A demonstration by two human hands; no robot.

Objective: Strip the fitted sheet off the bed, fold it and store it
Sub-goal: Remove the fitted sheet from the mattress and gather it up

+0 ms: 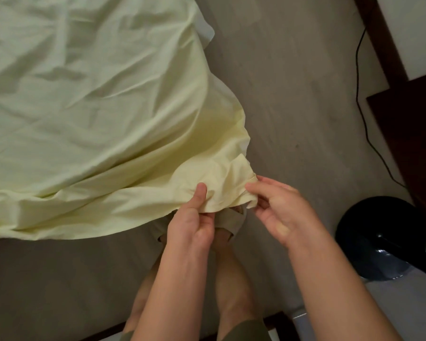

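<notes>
Fitted sheet (84, 107) is lying rumpled across the bed (206, 33) on the left, pale yellow. Only a white underlayer of the bed is peeking out past its far edge. The near corner is hanging off toward me, bunched and not tucked under anything I can see. I'm judging this as late in the strip step, with folding not begun.

Left hand (194, 222) is pinching the hem, thumb on top and fingers curled under the fabric. Right hand (280, 210) is just beside it, pinching the corner tip between thumb and fingertips. A fold is partly hiding that contact.

Next move, as I'm reading it: hands are sitting too close together to control this much cloth. I'm expecting to need one hand running along the hem to find the next corner, then the whole sheet dragging off the bed toward me. The elastic hem is probably going to keep gathering, so corners will need matching before any fold.

My sandalled feet (234, 225) are standing directly under the hands on the grey floor (293, 94). Loose cloth dropping there is a trip risk. Further right, a black cable (362, 114) is trailing across the floor, a round black base (379, 237) is sitting near it, and dark wooden furniture (408, 124) is closing off that side. I'm planning to pull away from those.
</notes>
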